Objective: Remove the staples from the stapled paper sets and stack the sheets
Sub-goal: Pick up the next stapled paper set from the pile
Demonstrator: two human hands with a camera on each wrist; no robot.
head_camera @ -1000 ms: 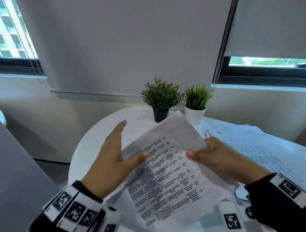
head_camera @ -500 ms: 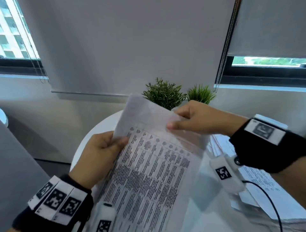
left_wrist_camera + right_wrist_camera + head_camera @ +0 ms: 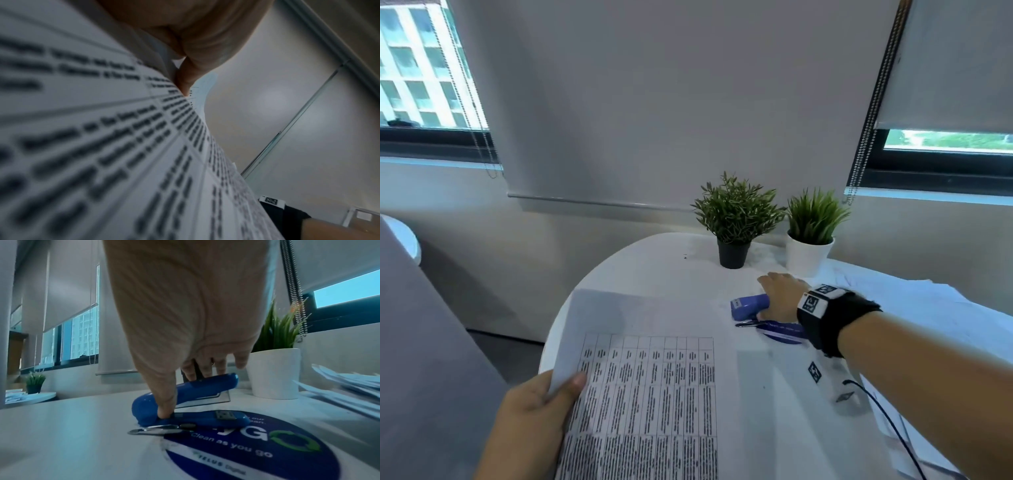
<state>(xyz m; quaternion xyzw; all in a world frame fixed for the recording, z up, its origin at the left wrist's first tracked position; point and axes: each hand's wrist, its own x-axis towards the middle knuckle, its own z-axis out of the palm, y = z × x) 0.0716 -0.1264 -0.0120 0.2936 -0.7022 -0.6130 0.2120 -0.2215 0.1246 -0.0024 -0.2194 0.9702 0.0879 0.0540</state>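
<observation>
Half a second ago both our hands held the paper up in the air; now our right hand [image 3: 780, 294] has let go and reached over to the blue stapler [image 3: 750, 305] on the table [image 3: 640, 270]. Our right thumb presses on the stapler's side near its back end, and our fingers [image 3: 207, 369] come down over its top — thumb and fingers are curled around it. It sits partly on a round blue sticker [image 3: 252, 449], with its top arm tilted up and a thin metal tab sticking out at the back. Our left hand [image 3: 530, 421] holds the paper [image 3: 654, 394] by its left edge, thumb on top of the printed table and fingers under the sheet — a pinch. The paper is low in front of us, over the near side of the table. We cannot see a staple in it. More papers [image 3: 914, 305] lie in a loose pile on the right side of the table. Two small plants [image 3: 736, 212] in pots stand at the back, just past our right hand.
</observation>
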